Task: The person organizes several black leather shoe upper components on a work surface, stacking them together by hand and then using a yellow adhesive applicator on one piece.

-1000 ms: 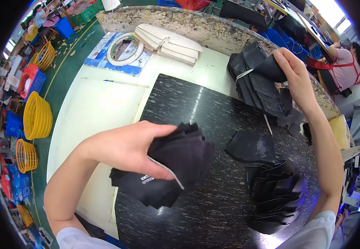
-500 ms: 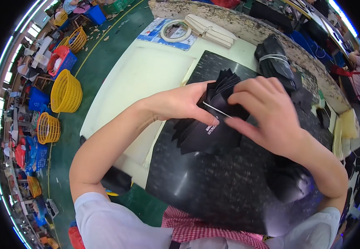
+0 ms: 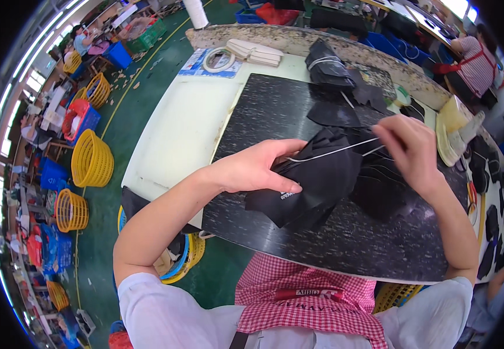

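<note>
At frame centre, the left hand (image 3: 258,167) clamps a stack of black cut pieces (image 3: 324,183) while the right hand (image 3: 410,150) pinches its white elastic band (image 3: 345,149) taut, apparently a banding or unbanding step, next calling for controlled tension.

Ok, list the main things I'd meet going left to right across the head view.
Large yellow basket, pale tabletop, left hand, bundle of black pieces, right hand, pale yellow block.
</note>
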A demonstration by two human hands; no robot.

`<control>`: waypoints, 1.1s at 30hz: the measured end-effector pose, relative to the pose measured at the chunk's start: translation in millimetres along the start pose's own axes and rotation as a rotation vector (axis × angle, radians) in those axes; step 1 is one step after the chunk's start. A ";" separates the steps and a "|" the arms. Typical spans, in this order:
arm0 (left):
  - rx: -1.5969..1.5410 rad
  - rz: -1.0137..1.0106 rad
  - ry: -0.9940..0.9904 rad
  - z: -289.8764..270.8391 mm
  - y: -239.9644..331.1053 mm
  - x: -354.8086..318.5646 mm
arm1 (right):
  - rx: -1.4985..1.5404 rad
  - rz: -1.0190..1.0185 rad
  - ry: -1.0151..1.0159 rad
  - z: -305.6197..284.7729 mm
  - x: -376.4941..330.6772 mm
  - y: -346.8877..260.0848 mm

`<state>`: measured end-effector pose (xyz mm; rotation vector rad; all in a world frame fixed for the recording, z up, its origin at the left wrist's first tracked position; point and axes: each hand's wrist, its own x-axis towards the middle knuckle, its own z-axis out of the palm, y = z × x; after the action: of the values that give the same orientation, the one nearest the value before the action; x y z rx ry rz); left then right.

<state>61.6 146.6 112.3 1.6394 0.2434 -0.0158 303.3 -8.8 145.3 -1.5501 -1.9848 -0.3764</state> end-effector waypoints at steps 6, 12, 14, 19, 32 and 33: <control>0.656 0.233 -0.170 21.8 -10.7 22.0 | 0.024 0.661 0.298 -54.8 -90.2 47.7; 0.260 0.294 0.035 10.2 -1.2 11.9 | -0.771 0.524 -0.149 -116.7 -205.6 70.2; 0.573 0.582 -0.083 -12.1 7.8 20.2 | -0.608 0.573 -0.074 -109.7 -202.2 62.5; 0.597 0.376 -0.106 -56.7 -36.9 9.3 | -0.039 0.225 -0.069 -35.7 -108.1 -27.5; -0.280 -0.281 0.515 -28.7 -55.3 -48.7 | 0.152 -0.114 -0.318 111.6 -20.5 -75.4; -0.292 -0.281 0.510 -22.6 -55.4 -47.3 | 0.125 -0.107 -0.346 108.2 -21.1 -74.4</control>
<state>3.0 165.4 67.2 1.2846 0.8267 0.2179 206.2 13.4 57.1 -1.5125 -2.3112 -0.0228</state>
